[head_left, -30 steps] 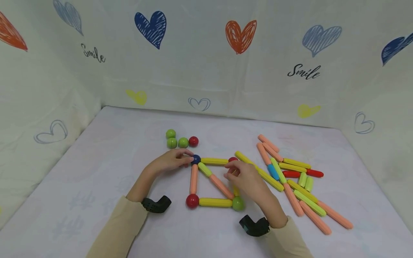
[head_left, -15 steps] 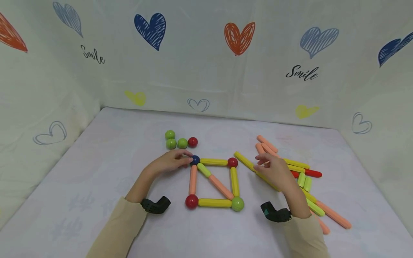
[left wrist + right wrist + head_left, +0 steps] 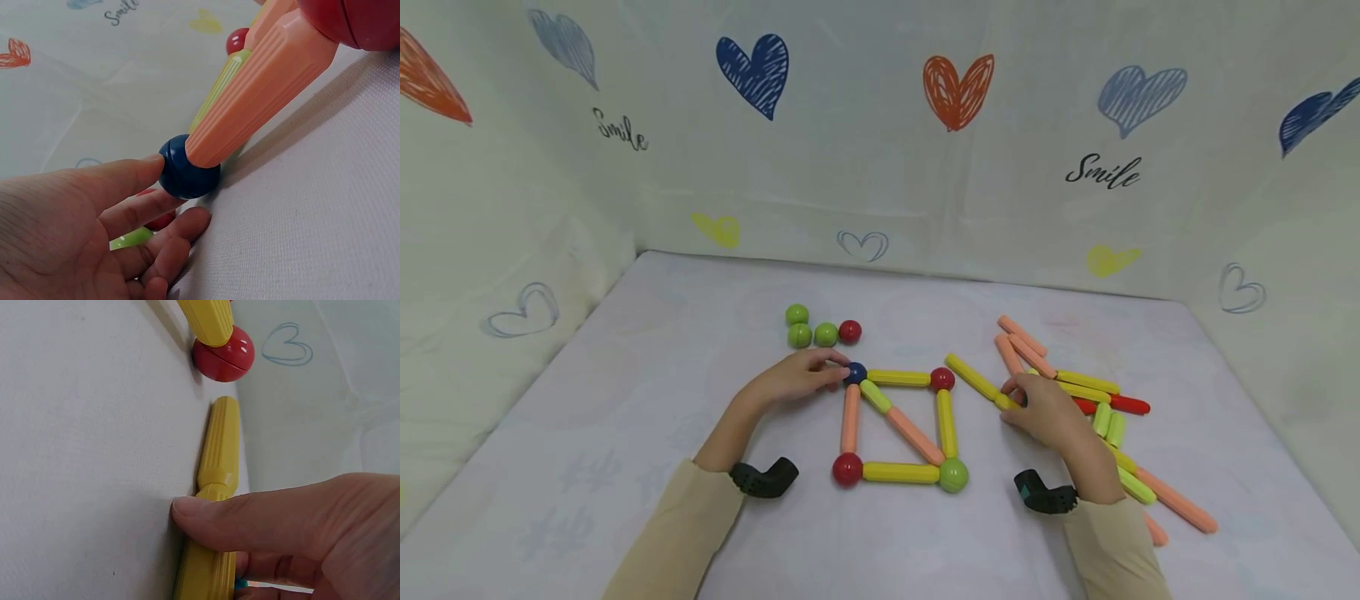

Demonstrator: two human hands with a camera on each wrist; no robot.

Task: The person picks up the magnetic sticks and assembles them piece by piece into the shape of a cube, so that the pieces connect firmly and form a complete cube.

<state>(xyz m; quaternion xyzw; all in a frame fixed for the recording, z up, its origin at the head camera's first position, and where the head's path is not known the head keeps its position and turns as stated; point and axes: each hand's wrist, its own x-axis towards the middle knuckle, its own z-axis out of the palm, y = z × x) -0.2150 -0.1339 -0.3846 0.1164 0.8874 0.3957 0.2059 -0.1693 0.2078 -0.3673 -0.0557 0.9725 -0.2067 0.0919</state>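
My left hand [image 3: 796, 379] pinches a blue ball [image 3: 184, 178] between thumb and index finger, the other fingers loosely bent. The ball is the back left corner of a flat square of rods and balls. A red ball [image 3: 942, 379], a green ball [image 3: 953, 475] and another red ball [image 3: 847, 469] form the other corners. A diagonal of a light green rod [image 3: 876, 396] and a salmon rod [image 3: 914, 435] crosses it. To the right, my right hand [image 3: 1052, 417] grips a yellow rod [image 3: 209, 575], lying end to end with another yellow rod [image 3: 220, 440].
Behind the square lie several green balls [image 3: 826, 335] and a red ball [image 3: 850, 332]. Loose salmon, yellow, green and red rods [image 3: 1129, 404] are spread at the right, partly hidden by my right hand. A cloth backdrop [image 3: 865, 167] rises behind the table.
My right hand has left the square's back right red ball, moved right to the yellow rods, and lowered to grip one. My left hand has stayed at the blue ball.
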